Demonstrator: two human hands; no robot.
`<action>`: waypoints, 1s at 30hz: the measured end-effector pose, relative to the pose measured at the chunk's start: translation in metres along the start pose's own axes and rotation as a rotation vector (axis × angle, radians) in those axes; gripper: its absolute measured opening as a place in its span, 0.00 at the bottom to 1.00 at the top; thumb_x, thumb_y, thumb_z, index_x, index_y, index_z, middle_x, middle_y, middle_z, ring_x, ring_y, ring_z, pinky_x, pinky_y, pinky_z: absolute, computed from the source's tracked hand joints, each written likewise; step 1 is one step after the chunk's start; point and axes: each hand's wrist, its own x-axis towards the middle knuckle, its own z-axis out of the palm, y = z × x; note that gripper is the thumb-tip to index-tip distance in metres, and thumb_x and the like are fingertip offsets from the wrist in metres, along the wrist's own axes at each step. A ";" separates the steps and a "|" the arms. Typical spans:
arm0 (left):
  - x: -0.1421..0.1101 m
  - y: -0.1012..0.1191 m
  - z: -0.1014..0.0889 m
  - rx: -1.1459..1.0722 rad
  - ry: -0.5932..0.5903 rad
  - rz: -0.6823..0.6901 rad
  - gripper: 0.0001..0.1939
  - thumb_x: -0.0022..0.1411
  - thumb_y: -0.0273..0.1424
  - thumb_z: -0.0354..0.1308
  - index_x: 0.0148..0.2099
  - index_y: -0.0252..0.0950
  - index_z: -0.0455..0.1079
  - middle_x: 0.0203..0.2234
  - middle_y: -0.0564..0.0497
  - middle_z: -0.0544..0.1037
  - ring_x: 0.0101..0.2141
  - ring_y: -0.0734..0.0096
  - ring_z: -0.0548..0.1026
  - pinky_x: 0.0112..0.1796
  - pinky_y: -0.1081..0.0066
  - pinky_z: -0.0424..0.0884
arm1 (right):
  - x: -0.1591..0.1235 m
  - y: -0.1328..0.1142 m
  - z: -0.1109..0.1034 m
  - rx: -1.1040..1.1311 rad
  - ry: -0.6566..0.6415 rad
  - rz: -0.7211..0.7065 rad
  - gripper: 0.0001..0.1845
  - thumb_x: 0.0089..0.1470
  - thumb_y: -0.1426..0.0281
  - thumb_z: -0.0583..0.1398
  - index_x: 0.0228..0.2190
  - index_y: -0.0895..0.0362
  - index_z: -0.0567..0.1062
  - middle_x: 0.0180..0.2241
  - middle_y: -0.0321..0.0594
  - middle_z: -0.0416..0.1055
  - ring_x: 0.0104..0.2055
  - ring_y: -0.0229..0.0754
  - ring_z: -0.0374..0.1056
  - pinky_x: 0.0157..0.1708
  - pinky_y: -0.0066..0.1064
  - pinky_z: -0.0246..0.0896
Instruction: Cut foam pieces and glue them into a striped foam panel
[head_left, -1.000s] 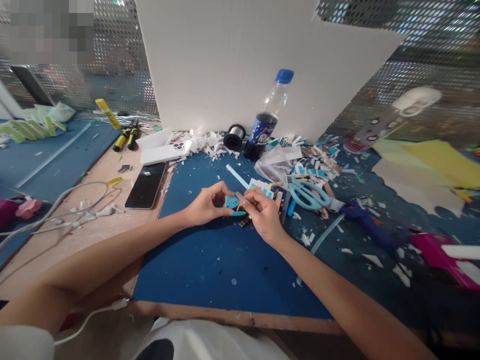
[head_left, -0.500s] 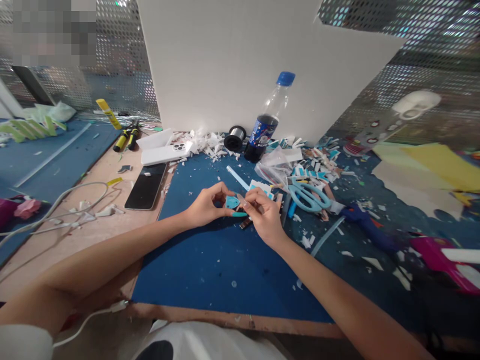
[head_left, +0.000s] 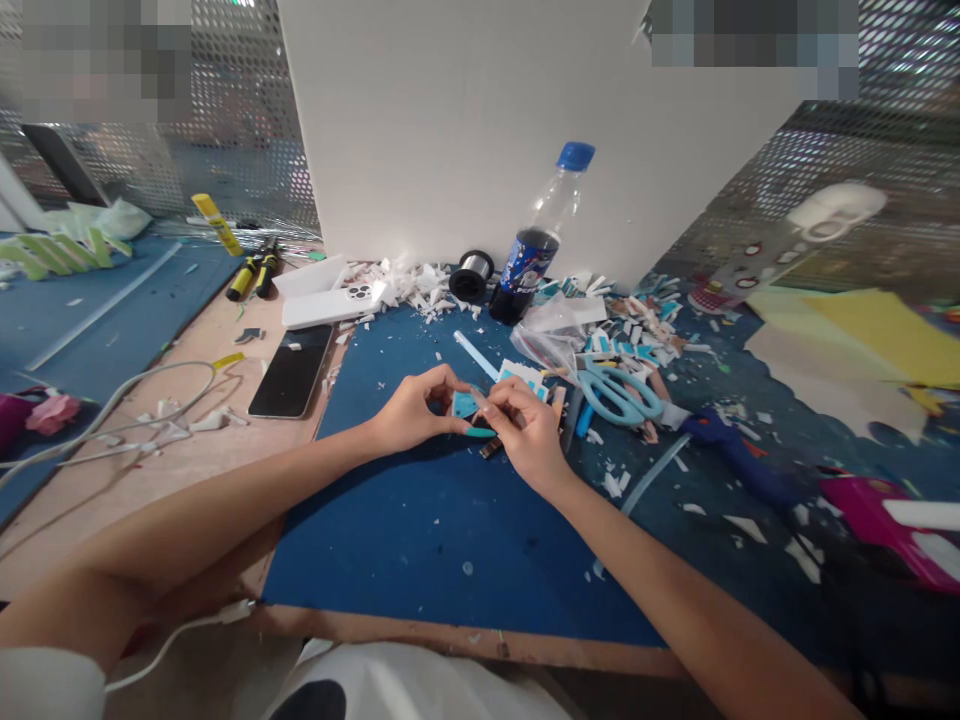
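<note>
because the blue piece (head_left: 464, 404) is so small and flat, i pinch it over the smooth blue mat (head_left: 420, 530), left hand's fingers (head_left: 415, 408) clamped on its edge; my right hand's fingertips (head_left: 487, 405) close in beside it, though i cannot tell whether they grip anything.

Passage at the near side, clutter beyond.
A hand could pass low over the near blue mat (head_left: 450, 540), but the left hand (head_left: 420, 410) and right hand (head_left: 532, 435) block farther in. Beyond stand the spool (head_left: 471, 275), bottle (head_left: 525, 270) and white board (head_left: 465, 130); scissors (head_left: 619, 392) crowd the right. Room beneath the right hand is probably tight, though largely hidden.
</note>
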 end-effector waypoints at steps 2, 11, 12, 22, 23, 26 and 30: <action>0.000 0.001 0.000 0.008 0.002 0.000 0.21 0.46 0.38 0.68 0.35 0.35 0.61 0.24 0.56 0.69 0.23 0.80 0.64 0.26 0.76 0.63 | -0.001 0.000 0.000 -0.012 0.008 -0.010 0.12 0.56 0.66 0.58 0.21 0.54 0.70 0.27 0.36 0.61 0.31 0.39 0.61 0.31 0.34 0.58; 0.000 0.000 -0.001 0.011 0.013 0.000 0.21 0.45 0.38 0.69 0.35 0.35 0.62 0.22 0.57 0.68 0.23 0.79 0.64 0.25 0.76 0.62 | -0.003 0.002 0.002 -0.044 0.031 -0.030 0.12 0.56 0.65 0.58 0.22 0.54 0.69 0.28 0.37 0.61 0.32 0.40 0.61 0.32 0.34 0.58; 0.000 0.000 -0.001 0.009 0.012 0.000 0.21 0.45 0.38 0.69 0.35 0.35 0.62 0.23 0.56 0.69 0.23 0.79 0.64 0.25 0.75 0.62 | -0.003 0.002 0.002 -0.048 0.031 -0.030 0.13 0.56 0.64 0.58 0.22 0.54 0.68 0.28 0.37 0.61 0.32 0.40 0.61 0.32 0.34 0.58; -0.001 -0.001 -0.001 -0.021 0.008 -0.013 0.20 0.45 0.34 0.69 0.35 0.35 0.62 0.22 0.58 0.68 0.23 0.79 0.65 0.26 0.74 0.62 | -0.002 0.000 0.003 -0.080 0.039 -0.035 0.13 0.56 0.65 0.58 0.21 0.54 0.67 0.27 0.36 0.61 0.31 0.40 0.61 0.32 0.34 0.58; -0.001 -0.001 -0.001 -0.029 0.009 -0.017 0.20 0.44 0.35 0.70 0.35 0.35 0.63 0.22 0.58 0.68 0.23 0.79 0.65 0.26 0.74 0.62 | -0.002 -0.001 0.004 -0.080 0.045 -0.039 0.13 0.56 0.65 0.58 0.21 0.54 0.67 0.26 0.36 0.61 0.30 0.39 0.61 0.31 0.34 0.58; 0.001 -0.003 -0.001 -0.068 0.022 -0.039 0.21 0.44 0.35 0.70 0.36 0.34 0.63 0.21 0.59 0.66 0.22 0.80 0.63 0.25 0.75 0.60 | -0.002 -0.003 0.003 -0.084 0.082 -0.058 0.13 0.57 0.65 0.57 0.22 0.54 0.67 0.26 0.35 0.61 0.30 0.39 0.61 0.31 0.33 0.57; 0.005 -0.004 -0.001 -0.162 0.020 -0.079 0.25 0.46 0.40 0.69 0.40 0.33 0.62 0.22 0.58 0.67 0.23 0.80 0.65 0.25 0.76 0.62 | -0.001 -0.004 -0.002 -0.138 0.177 -0.065 0.13 0.59 0.66 0.53 0.24 0.54 0.67 0.25 0.35 0.61 0.29 0.39 0.61 0.30 0.33 0.57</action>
